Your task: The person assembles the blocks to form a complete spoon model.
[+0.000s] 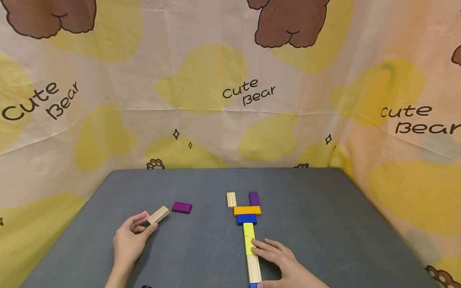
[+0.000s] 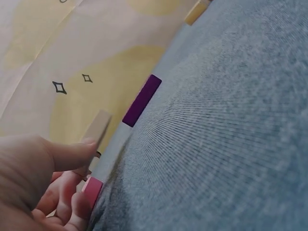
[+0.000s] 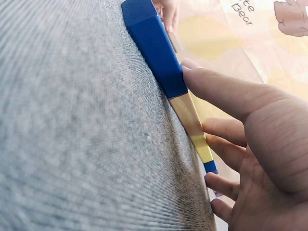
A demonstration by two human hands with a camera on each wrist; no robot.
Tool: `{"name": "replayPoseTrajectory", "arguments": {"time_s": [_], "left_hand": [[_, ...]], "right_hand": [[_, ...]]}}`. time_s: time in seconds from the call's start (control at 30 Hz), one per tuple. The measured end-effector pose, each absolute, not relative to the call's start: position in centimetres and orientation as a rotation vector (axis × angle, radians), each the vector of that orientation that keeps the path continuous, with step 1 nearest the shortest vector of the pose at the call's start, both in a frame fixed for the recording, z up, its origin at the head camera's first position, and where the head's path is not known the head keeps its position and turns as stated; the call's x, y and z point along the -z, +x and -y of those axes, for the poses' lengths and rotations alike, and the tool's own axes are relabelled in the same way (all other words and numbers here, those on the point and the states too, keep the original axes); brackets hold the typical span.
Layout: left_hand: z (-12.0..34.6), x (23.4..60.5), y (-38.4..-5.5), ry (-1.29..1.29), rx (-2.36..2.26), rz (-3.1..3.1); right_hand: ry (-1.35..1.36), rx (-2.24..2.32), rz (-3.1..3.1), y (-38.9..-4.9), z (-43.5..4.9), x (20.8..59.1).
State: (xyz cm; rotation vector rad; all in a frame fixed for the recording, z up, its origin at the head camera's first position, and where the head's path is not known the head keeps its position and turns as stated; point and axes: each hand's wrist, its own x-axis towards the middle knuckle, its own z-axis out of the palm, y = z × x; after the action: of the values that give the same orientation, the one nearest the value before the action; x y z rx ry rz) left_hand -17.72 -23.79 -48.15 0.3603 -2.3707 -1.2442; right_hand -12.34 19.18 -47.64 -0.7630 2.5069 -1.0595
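Note:
My left hand [image 1: 130, 239] pinches a plain wooden block [image 1: 158, 215] between thumb and fingers, tilted above the table. Beside its curled lower fingers a pink block [image 2: 92, 190] shows in the left wrist view, mostly covered by them. Along the right side of a row of flat blocks lies my right hand [image 1: 284, 260], its fingers extended. Its fingertips touch the yellow block [image 1: 249, 239], and the thumb rests at the near blue block [image 3: 156, 50]. Between those two sits a plain wooden block [image 1: 253, 269]. At the far end the row meets another blue block [image 1: 246, 219].
Beyond that blue block, an orange block [image 1: 247, 210] lies crosswise, with a wooden block [image 1: 231, 200] and a purple block [image 1: 254, 198] behind it. A loose magenta block [image 1: 182, 207] lies right of my left hand. A bear-print cloth [image 1: 201, 132] surrounds the grey table [image 1: 324, 216].

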Motion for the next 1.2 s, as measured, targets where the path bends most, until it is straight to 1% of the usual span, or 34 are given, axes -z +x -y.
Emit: {"name": "replayPoseTrajectory", "arguments": {"time_s": [0.13, 0.43, 0.67, 0.77, 0.87, 1.07, 1.2], "left_hand": [[23.8, 47.9, -17.6, 0.386, 1.282, 2.296], [23.1, 47.5, -17.7, 0.328, 1.362, 2.193], [20.9, 46.7, -17.4, 0.249, 1.328, 2.253], [19.2, 46.3, -17.7, 0.165, 1.348, 2.3], [17.0, 45.7, -18.5, 0.014, 1.359, 2.35], [12.1, 45.2, -21.3, -0.261, 1.36, 2.436], [9.4, 45.5, -23.3, -0.36, 1.363, 2.503]], "right_hand": [[-0.779, 1.049, -2.518, -12.3, -19.2, 47.7], [-0.746, 1.066, -2.501, -12.4, -19.1, 47.6], [-0.81, 1.069, -2.521, -12.4, -19.2, 47.7], [-0.837, 1.071, -2.529, -12.3, -19.2, 47.8], [-0.816, 1.075, -2.521, -12.3, -19.1, 47.8], [-0.743, 1.075, -2.497, -12.4, -18.9, 47.6], [-0.743, 1.064, -2.507, -12.5, -18.9, 47.6]]}}
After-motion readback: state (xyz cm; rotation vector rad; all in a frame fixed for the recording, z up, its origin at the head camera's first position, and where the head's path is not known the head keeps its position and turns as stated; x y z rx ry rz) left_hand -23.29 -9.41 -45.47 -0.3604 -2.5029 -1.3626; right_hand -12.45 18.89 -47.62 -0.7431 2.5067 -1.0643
